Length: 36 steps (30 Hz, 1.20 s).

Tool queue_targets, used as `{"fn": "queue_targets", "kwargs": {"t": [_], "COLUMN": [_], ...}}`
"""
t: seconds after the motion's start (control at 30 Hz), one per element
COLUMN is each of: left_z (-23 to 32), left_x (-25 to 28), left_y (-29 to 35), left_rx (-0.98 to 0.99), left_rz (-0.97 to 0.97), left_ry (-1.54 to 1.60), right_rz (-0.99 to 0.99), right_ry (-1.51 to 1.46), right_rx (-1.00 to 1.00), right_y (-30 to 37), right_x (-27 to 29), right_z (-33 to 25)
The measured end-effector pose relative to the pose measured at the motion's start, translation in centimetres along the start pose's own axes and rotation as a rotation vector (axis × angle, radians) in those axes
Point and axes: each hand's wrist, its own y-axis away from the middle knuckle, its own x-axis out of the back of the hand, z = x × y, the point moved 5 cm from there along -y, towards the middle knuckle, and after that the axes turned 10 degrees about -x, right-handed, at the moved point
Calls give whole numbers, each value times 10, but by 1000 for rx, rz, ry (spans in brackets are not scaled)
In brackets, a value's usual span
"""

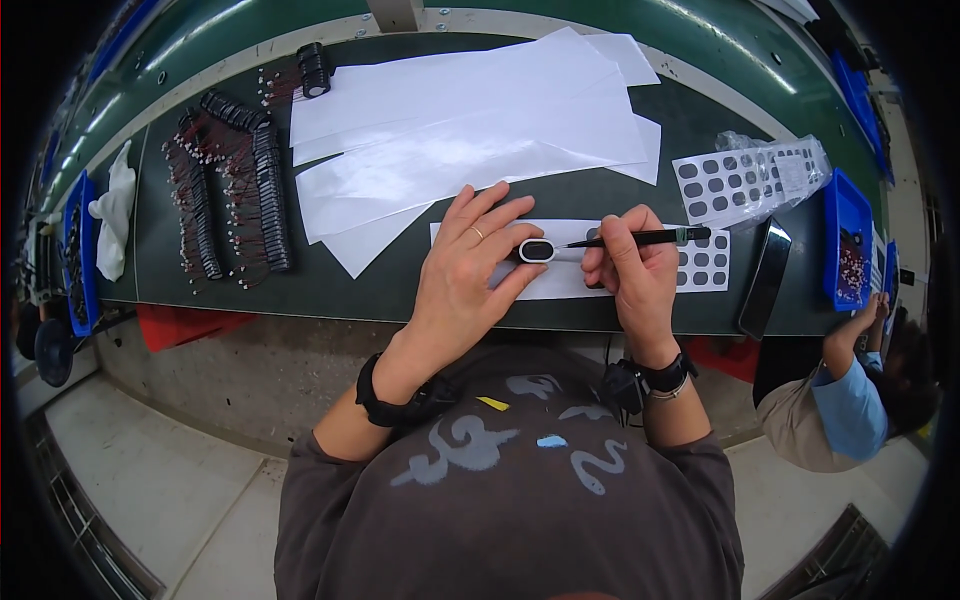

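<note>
Between the thumb and index finger of my left hand (468,262) is a small oval black part with a white rim (537,250); the other fingers are spread above it. My right hand (640,275) grips black tweezers (655,238) like a pen, and their thin tips point left at the oval part. Whether the tips touch it is too small to tell. Under both hands lies a white sheet of dark rounded stickers (712,272), partly covered by them.
Large white glossy sheets (470,110) overlap farther back. To the left stand rows of black parts with red wires (268,195). A bagged sticker sheet (745,180), a black phone (766,278) and a blue tray (848,240) lie right. Another person (840,400) sits at far right.
</note>
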Motion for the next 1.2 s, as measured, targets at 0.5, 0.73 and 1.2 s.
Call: {"fn": "queue_targets", "kwargs": {"t": [0.5,0.73,1.2], "left_z": [0,-1,1], "left_x": [1,1,1], "left_y": [-1,1,-1], "left_rx": [37,27,19], "left_rz": [34,22,9], "left_ry": [22,16,15], "right_rz": [-12,-21,-5], "right_ry": [7,28,31], "right_rx": [-51,-79,-69], "right_y": [-5,-6,-7], "right_x": [3,3,1], "right_z": [-2,-3,-4]}}
